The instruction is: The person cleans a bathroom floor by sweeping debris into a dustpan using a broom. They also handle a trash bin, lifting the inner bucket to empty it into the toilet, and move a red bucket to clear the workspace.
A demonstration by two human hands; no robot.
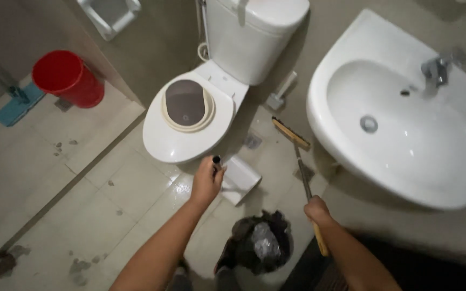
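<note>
My left hand (pixel 207 182) grips the dark handle (pixel 217 160) of a white dustpan (pixel 241 180) that rests on the wet floor tiles just in front of the toilet (pixel 179 141). My right hand (pixel 317 210) is closed around the long handle of a broom (pixel 303 172), whose yellowish brush head (pixel 290 133) touches the floor between the toilet base and the washbasin (pixel 405 113). The toilet lid is down, with a round beige and grey disc (pixel 187 105) lying on it.
A black bin with a dark liner (pixel 260 242) stands between my arms. A red bucket (pixel 67 78) and a blue mop head (pixel 20 105) sit at the back left. The white cistern (pixel 254 32) is against the wall. Dirty stains mark the tiles (pixel 6 264).
</note>
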